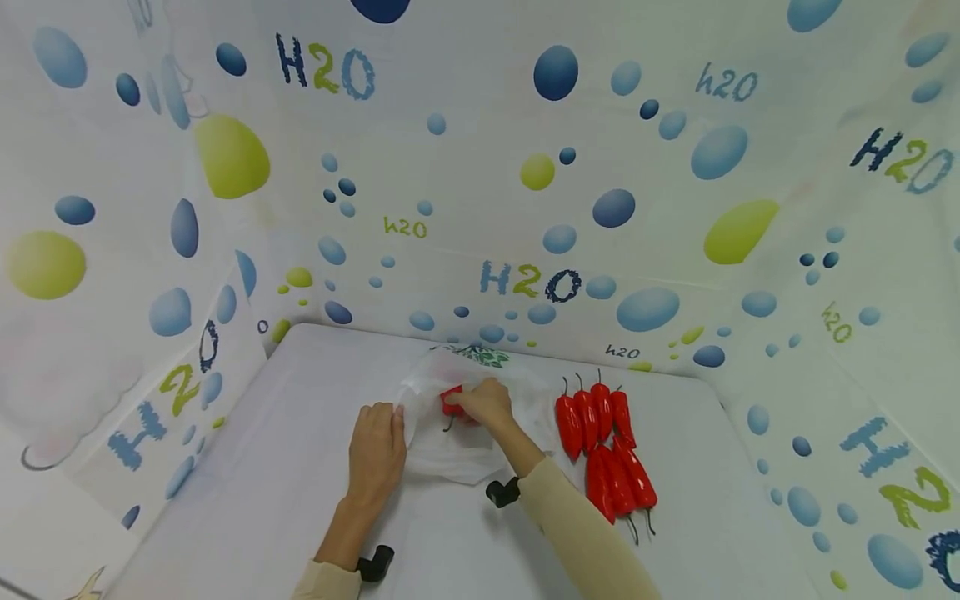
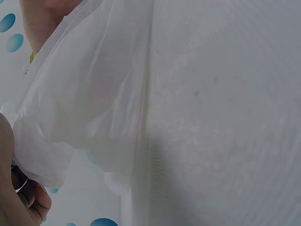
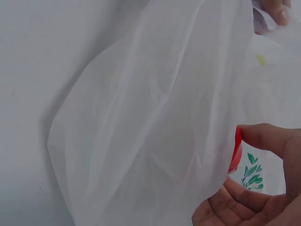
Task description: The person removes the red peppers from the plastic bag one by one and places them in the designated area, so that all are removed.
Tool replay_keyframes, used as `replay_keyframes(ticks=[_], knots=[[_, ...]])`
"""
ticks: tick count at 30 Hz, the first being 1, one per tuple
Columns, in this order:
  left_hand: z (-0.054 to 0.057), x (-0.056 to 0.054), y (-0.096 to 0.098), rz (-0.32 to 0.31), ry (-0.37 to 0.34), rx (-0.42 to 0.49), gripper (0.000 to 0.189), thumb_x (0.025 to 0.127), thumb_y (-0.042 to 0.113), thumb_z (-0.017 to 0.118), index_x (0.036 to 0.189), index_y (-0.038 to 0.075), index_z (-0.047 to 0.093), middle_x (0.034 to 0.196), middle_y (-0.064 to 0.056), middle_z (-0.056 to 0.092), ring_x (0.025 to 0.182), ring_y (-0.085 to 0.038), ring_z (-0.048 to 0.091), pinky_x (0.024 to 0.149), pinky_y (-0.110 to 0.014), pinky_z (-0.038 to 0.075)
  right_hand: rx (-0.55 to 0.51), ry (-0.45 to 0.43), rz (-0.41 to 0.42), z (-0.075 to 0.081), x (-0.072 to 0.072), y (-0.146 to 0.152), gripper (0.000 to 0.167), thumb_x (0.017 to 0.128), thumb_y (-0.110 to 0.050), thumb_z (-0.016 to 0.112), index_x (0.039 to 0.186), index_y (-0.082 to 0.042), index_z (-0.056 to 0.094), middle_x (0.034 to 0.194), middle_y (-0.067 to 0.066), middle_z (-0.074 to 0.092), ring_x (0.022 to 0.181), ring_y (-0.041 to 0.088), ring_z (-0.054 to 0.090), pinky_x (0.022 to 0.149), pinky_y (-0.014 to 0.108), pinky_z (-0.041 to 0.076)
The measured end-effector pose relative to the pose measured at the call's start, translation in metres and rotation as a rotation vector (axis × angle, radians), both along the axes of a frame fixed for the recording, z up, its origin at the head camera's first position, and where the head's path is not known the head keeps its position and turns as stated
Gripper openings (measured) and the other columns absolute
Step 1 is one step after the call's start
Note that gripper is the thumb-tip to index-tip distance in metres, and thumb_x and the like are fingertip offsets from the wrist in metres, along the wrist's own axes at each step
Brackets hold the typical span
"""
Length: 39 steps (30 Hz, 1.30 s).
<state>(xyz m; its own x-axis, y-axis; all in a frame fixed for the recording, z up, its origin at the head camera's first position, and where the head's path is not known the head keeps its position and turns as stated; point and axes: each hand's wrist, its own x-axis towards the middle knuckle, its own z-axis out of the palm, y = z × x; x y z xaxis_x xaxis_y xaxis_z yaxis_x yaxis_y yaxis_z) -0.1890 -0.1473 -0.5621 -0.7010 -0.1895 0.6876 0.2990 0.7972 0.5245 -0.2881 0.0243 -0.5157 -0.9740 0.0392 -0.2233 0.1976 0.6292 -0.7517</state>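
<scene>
A white, thin plastic bag [image 1: 450, 464] with a green leaf print lies at the middle of the table. My left hand [image 1: 377, 454] grips the bag's left edge; its curled fingers [image 2: 38, 200] show beside the plastic in the left wrist view. My right hand [image 1: 489, 406] pinches a red pepper [image 1: 452, 400] between thumb and fingers over the bag, its dark stem toward me. In the right wrist view, bag plastic [image 3: 155, 122] partly hides that pepper [image 3: 236, 155].
Right of the bag lie several red peppers [image 1: 603, 410] in a back row, stems away from me, and a front group [image 1: 619, 482] with stems toward me. Walls of white cloth [image 1: 480, 167] with a droplet print surround the white table [image 1: 712, 500].
</scene>
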Motion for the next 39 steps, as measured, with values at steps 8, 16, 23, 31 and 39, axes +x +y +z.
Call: replay_keyframes(ticks=[8,16,23,31,39], knots=[[0.001,0.000,0.000,-0.008,0.030,-0.012,0.022,0.104,0.003,0.057,0.083,0.000,0.052,0.073,-0.011,0.049,0.072,-0.032,0.044,0.064,-0.041,0.039,-0.040,0.007,0.000,0.003,0.009,0.009,0.040,0.081,-0.035,0.089,0.088,0.000,0.072,0.069,0.007,0.071,0.061,0.022,0.074,0.063,0.035,0.061],[-0.001,-0.001,0.000,-0.015,0.010,-0.007,0.024,0.106,0.006,0.054,0.083,0.001,0.052,0.073,-0.012,0.049,0.072,-0.033,0.044,0.064,-0.041,0.038,-0.114,-0.008,0.001,0.004,0.018,0.021,0.035,0.082,-0.036,0.087,0.085,-0.002,0.076,0.068,0.007,0.072,0.062,0.021,0.074,0.061,0.034,0.061],[-0.001,-0.001,0.001,-0.014,0.004,-0.008,0.024,0.106,0.005,0.055,0.083,0.001,0.052,0.075,-0.012,0.050,0.073,-0.033,0.045,0.065,-0.041,0.039,-0.180,-0.004,0.037,0.007,0.029,0.030,0.032,0.085,-0.035,0.085,0.082,-0.004,0.078,0.069,0.007,0.073,0.064,0.021,0.074,0.064,0.034,0.061],[-0.001,-0.002,0.001,-0.010,0.000,-0.003,0.025,0.106,0.006,0.054,0.082,0.001,0.051,0.074,-0.011,0.049,0.073,-0.032,0.044,0.065,-0.041,0.038,-0.217,0.008,0.054,0.015,0.041,0.037,0.034,0.085,-0.035,0.086,0.088,-0.003,0.077,0.070,0.006,0.074,0.064,0.021,0.075,0.063,0.032,0.061],[-0.002,-0.002,0.001,-0.012,-0.010,-0.009,0.026,0.106,0.007,0.055,0.081,0.002,0.050,0.073,-0.009,0.048,0.071,-0.029,0.042,0.063,-0.038,0.037,-0.229,-0.016,0.076,0.015,0.053,0.050,0.038,0.088,-0.041,0.083,0.097,-0.005,0.077,0.075,0.005,0.075,0.067,0.019,0.074,0.066,0.031,0.061]])
